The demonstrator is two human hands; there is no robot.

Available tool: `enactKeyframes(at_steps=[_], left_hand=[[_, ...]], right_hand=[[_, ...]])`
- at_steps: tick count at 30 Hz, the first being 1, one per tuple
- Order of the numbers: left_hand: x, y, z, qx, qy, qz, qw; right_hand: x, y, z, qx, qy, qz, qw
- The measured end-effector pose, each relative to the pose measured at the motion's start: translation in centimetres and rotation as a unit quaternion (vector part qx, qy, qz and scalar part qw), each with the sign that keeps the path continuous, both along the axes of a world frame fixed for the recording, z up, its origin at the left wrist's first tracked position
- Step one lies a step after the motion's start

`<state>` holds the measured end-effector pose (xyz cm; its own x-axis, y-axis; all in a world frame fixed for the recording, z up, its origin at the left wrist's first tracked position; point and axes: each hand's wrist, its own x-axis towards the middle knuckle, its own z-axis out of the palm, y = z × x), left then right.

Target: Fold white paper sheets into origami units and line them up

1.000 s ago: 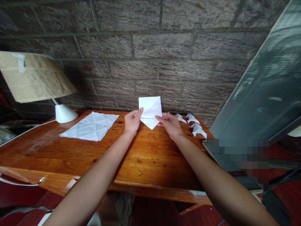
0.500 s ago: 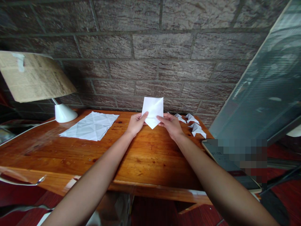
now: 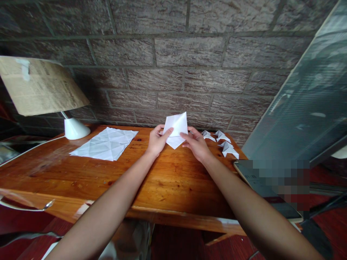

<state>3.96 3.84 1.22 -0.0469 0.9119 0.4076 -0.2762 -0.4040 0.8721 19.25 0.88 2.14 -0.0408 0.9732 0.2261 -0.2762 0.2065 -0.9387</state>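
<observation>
A folded sheet of white paper (image 3: pixel 176 124) is held up above the far side of the wooden table, its pointed end downward and a crease running across its lower part. My left hand (image 3: pixel 159 140) grips its left edge, thumb on the front face and fingers behind. On the other edge, my right hand (image 3: pixel 196 142) pinches the paper with the thumb in front. The fingers behind the paper are partly hidden. Several small folded white paper pieces (image 3: pixel 229 148) rest on the table just right of my right hand.
Creased white sheets (image 3: pixel 105 143) lie on the table (image 3: pixel 168 187) at left, near a lamp (image 3: pixel 76 129) with a newspaper shade. A tablet-like device (image 3: pixel 260 187), partly pixelated, sits at the right edge. Behind the table rises a brick wall (image 3: pixel 168 50).
The folded paper has tilted slightly, its upper right corner now standing higher than the left. My left thumb has shifted a little to the right across it. Both hands still hold the paper.
</observation>
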Motion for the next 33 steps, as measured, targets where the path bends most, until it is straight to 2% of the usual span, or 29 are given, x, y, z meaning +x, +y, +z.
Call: enactKeyframes(at_steps=[4, 8, 13, 20, 22, 26, 33], left_hand=[[0.16, -0.26, 0.10, 0.009, 0.021, -0.026, 0.999], [0.14, -0.25, 0.23, -0.031, -0.003, -0.028, 0.999], [0.20, -0.39, 0.26, -0.046, 0.004, -0.047, 0.998], [-0.05, -0.30, 0.14, -0.114, -0.031, -0.163, 0.979], [-0.22, -0.12, 0.01, -0.123, -0.039, -0.161, 0.978], [-0.19, 0.09, -0.24, -0.122, -0.054, -0.116, 0.984], [0.52, -0.33, -0.15, -0.075, -0.051, -0.107, 0.990]], right_hand=[[-0.09, 0.14, -0.19, 0.023, -0.016, -0.043, 0.999], [-0.14, 0.30, -0.30, 0.058, -0.015, -0.116, 0.991], [-0.23, 0.22, -0.27, 0.069, -0.024, -0.111, 0.991], [-0.12, 0.05, -0.14, 0.036, -0.018, -0.118, 0.992], [-0.13, 0.12, -0.26, 0.034, -0.026, -0.116, 0.992], [-0.15, 0.34, -0.66, 0.066, -0.048, -0.105, 0.991], [-0.13, 0.40, -0.77, 0.123, -0.071, -0.085, 0.986]])
